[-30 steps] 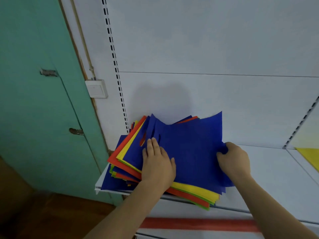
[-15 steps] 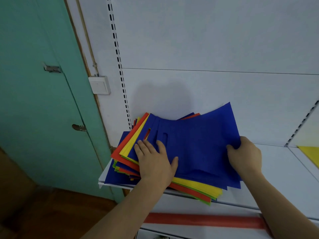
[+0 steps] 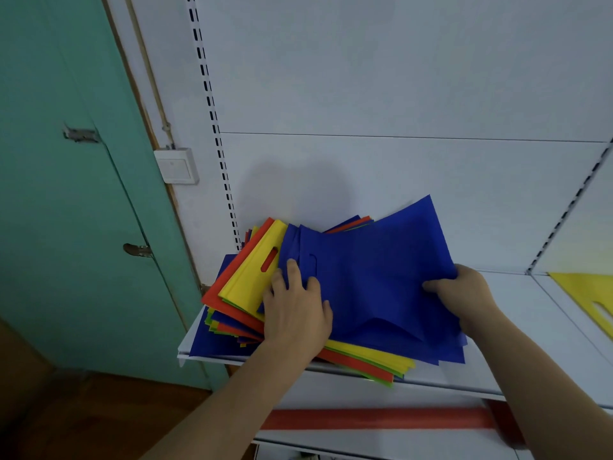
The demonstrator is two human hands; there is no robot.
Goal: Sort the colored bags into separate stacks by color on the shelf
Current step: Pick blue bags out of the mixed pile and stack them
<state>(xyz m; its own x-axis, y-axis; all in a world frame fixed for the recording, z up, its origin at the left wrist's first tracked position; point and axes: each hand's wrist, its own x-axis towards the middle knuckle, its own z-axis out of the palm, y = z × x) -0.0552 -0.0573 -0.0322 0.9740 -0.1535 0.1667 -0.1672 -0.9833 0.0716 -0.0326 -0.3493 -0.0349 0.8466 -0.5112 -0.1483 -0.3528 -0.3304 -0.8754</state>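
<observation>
Between both hands (image 3: 298, 310), blue bags (image 3: 374, 280)

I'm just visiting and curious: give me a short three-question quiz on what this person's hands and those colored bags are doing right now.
1. True or false: the right hand grips the right edge of the blue bags.
2. Which color lies directly under the blue bags in the mixed pile? A) green B) yellow C) white
3. Fill in: the left hand rests with fingers spread on the ____ bags.

Key
1. True; its fingers curl round that edge.
2. B; a yellow bag with a cut-out handle shows beside and below them.
3. Blue. A separate yellow bag lies at the shelf's far right.
</observation>
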